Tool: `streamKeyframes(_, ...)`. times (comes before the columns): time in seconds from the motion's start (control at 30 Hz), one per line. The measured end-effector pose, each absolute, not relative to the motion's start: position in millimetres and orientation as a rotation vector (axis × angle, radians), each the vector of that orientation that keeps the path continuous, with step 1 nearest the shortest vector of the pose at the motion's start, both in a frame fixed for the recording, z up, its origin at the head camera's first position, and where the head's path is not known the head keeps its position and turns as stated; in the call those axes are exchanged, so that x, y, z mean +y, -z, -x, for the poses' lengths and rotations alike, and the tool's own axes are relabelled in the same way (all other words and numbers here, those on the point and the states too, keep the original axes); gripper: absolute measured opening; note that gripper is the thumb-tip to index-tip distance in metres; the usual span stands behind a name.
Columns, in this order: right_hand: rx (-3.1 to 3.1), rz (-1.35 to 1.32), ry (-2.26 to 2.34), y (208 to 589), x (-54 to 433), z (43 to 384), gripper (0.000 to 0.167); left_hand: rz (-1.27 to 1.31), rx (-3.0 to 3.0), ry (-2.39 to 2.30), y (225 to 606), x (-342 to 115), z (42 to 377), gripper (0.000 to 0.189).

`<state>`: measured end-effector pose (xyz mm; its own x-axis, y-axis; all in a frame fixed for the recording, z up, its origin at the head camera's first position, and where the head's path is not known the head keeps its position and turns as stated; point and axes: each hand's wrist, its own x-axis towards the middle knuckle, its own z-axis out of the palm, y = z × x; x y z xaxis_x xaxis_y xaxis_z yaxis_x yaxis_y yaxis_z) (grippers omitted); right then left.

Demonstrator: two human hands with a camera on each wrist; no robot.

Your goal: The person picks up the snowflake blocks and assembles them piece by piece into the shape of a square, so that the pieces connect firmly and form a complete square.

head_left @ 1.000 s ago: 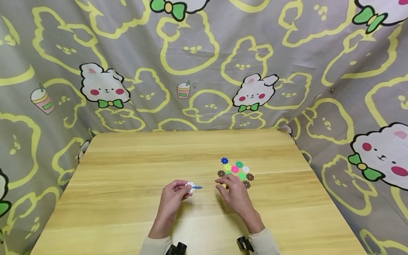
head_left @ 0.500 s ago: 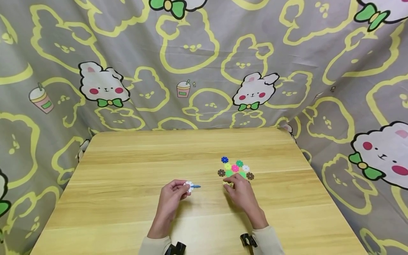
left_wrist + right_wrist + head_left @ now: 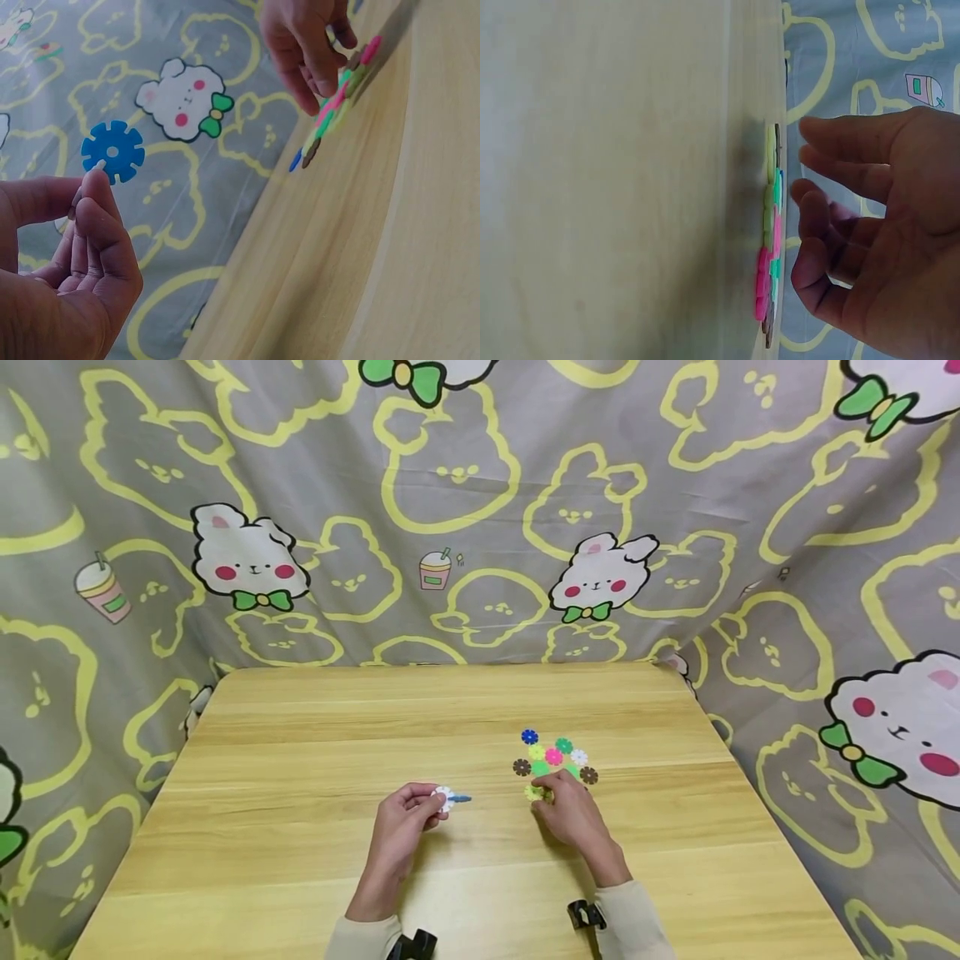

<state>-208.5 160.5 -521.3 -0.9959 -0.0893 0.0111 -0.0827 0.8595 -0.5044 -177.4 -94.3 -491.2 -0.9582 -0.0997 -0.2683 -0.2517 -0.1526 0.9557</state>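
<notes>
My left hand (image 3: 399, 831) pinches a white notched plastic disc (image 3: 444, 798) between thumb and fingers, off the table. A blue notched disc (image 3: 121, 138) is joined to it and stands edge-on in the head view, face-on in the left wrist view. The fingers hide much of the white disc. My right hand (image 3: 576, 817) hovers over the near side of a group of discs, closest to a yellow disc (image 3: 533, 792). In the right wrist view its fingers (image 3: 840, 139) are bent and apart from the discs, holding nothing.
Several flat discs lie close together on the wooden table (image 3: 315, 735), among them a dark blue disc (image 3: 529, 737), a pink disc (image 3: 553, 757) and a brown disc (image 3: 589, 775). A patterned curtain (image 3: 480, 510) hangs behind the table and along its sides.
My right hand has moved right and slightly down over the near discs, uncovering the yellow one. The left hand stays almost still, holding the joined white and blue discs.
</notes>
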Motion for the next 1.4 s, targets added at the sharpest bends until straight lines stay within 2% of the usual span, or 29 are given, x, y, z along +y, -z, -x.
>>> streamKeyframes(0.5, 2.984, 0.159, 0.728, 524.0, 163.8, 212.2, 0.038, 0.414, 1.972, -2.285, 491.1, -95.8, 177.2, 0.022)
streamKeyframes(1.0, 2.989, 0.179, 0.670, 526.5, 162.8, 214.1, 0.029, 0.433, 1.977, -2.277, 492.0, -98.8, 176.1, 0.020)
streamKeyframes(1.4, 2.958, 0.148, 0.675, 527.0, 162.0, 216.2, 0.029, 0.444, 1.985, -2.282, 492.8, -99.8, 174.7, 0.021)
